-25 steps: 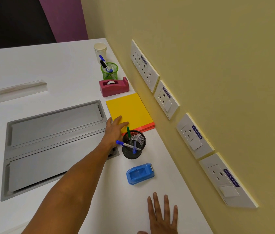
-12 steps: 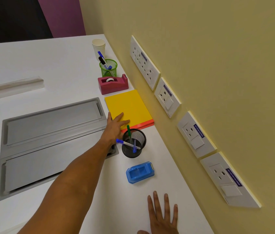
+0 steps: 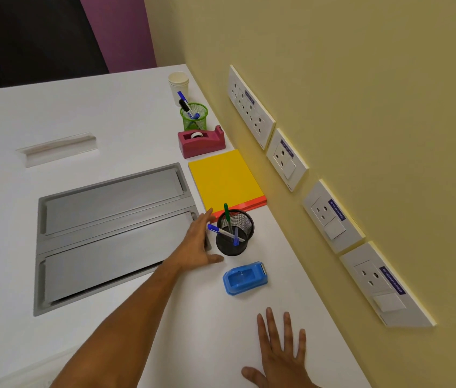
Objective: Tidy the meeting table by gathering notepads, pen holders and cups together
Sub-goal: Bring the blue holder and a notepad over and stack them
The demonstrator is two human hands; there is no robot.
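A yellow notepad (image 3: 225, 180) lies on an orange one by the wall side of the white table (image 3: 126, 121). Just in front of it stands a black mesh pen holder (image 3: 234, 236) with pens. My left hand (image 3: 199, 242) lies flat beside that holder's left side, fingers straight toward the notepad corner, thumb near the holder's base. Farther back stand a green mesh pen holder (image 3: 194, 116) with markers and a white paper cup (image 3: 178, 83). My right hand (image 3: 280, 351) rests flat on the table at the near edge, fingers spread.
A pink tape dispenser (image 3: 201, 142) sits between the green holder and the notepads. A blue tape dispenser (image 3: 245, 278) lies near the black holder. A grey metal cable hatch (image 3: 109, 231) is set into the table. A clear acrylic stand (image 3: 59, 148) lies far left. Wall sockets (image 3: 330, 217) line the right.
My left hand has drawn back off the yellow notepad and now lies beside the black pen holder. The right hand has stayed flat on the table.
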